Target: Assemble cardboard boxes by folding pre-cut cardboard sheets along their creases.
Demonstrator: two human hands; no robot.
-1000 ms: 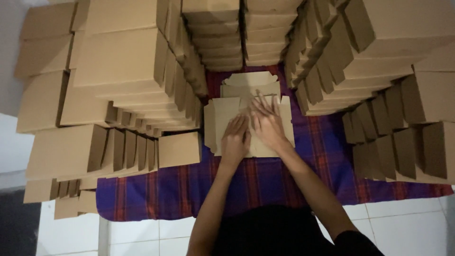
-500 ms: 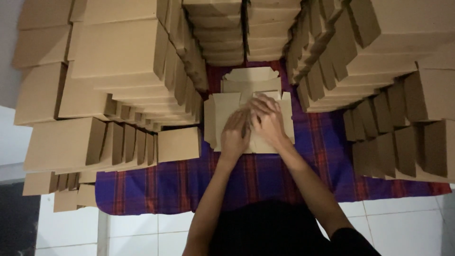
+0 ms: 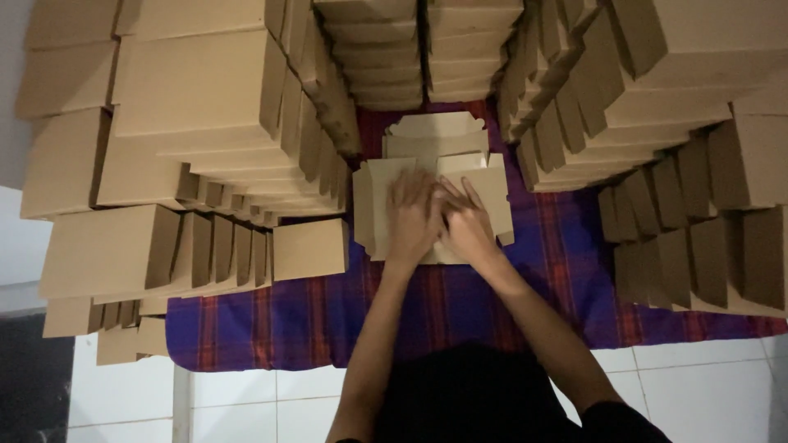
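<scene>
Both hands have drawn closer together. Left hand (image 3: 412, 215) and right hand (image 3: 466, 223) lie flat, fingers extended, pressing the flat tan cardboard box blank (image 3: 386, 205) onto the purple plaid cloth (image 3: 460, 303); gripping nothing. Folded tan cardboard boxes (image 3: 197, 90) surround.

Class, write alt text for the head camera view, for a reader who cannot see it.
Seen from above, a person's left hand and right hand press side by side on a flat, unfolded cardboard box blank lying on a purple and red plaid cloth. Stacks of folded brown cardboard boxes surround it on three sides, over white floor tiles.
</scene>
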